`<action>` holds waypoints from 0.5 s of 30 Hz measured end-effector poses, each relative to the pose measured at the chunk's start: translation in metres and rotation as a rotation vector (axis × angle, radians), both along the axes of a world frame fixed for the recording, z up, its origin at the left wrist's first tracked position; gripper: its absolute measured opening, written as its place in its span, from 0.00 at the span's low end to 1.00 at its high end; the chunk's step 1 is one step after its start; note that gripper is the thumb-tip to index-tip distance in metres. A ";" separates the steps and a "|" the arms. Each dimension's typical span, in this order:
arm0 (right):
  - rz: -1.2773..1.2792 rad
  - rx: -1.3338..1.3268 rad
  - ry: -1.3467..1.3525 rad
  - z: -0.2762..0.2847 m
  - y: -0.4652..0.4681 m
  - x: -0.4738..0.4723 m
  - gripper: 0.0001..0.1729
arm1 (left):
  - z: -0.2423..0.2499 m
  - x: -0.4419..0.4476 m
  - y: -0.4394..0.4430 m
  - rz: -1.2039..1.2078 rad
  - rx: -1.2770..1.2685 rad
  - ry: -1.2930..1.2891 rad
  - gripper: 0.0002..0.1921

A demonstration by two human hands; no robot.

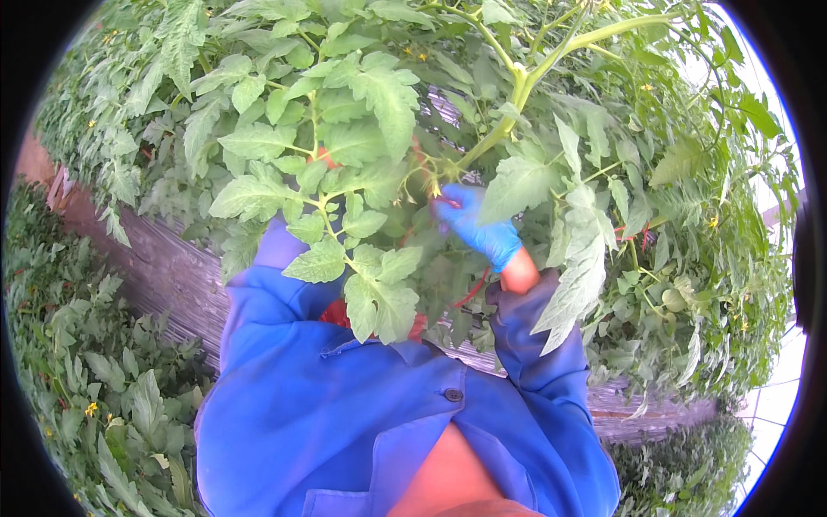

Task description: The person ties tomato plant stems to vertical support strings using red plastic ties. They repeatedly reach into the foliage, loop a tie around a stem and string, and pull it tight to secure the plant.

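Observation:
My right hand [477, 223], in a blue disposable glove, is among the tomato leaves, its fingers curled beside a cluster of tomato flowers [442, 173]. A small reddish strip [451, 203] shows at the fingers; whether they grip it is unclear. Above them, a thick green tomato stem [497, 132] rises to a fork. My left sleeve [279, 252] reaches into the foliage, and leaves cover most or all of that hand. An orange-red patch [325, 157] shows between the leaves there; I cannot tell whether it is skin. A leafy tomato shoot [326, 220] hangs before my chest.
Dense tomato plants [685, 148] with yellow flowers fill the front and right. Red twine [636, 236] is tied around a stem. Shiny plastic mulch film [169, 274] runs behind me, with another plant row [123, 413] beyond. Pale greenhouse sheeting [769, 381] borders the right.

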State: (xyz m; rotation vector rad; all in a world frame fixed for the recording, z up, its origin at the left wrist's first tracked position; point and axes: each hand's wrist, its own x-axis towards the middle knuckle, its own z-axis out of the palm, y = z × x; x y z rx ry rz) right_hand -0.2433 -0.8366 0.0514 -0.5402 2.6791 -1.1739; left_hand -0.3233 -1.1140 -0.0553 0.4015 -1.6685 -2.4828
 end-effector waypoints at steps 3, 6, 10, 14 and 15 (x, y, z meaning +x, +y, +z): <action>-0.024 -0.110 -0.134 0.014 -0.012 0.011 0.12 | -0.001 0.002 -0.001 0.005 0.008 -0.001 0.16; -0.020 -0.116 -0.188 0.020 -0.017 0.017 0.12 | -0.001 0.002 -0.001 0.003 0.005 0.000 0.16; -0.039 -0.108 -0.130 0.014 -0.014 0.013 0.12 | 0.000 0.001 0.001 0.004 0.010 0.003 0.17; -0.091 -0.191 -0.116 0.000 -0.005 0.007 0.12 | 0.001 0.000 0.004 0.001 0.013 0.009 0.17; -0.086 -0.204 -0.123 -0.003 -0.003 0.006 0.13 | 0.001 0.000 0.005 0.001 0.008 0.007 0.17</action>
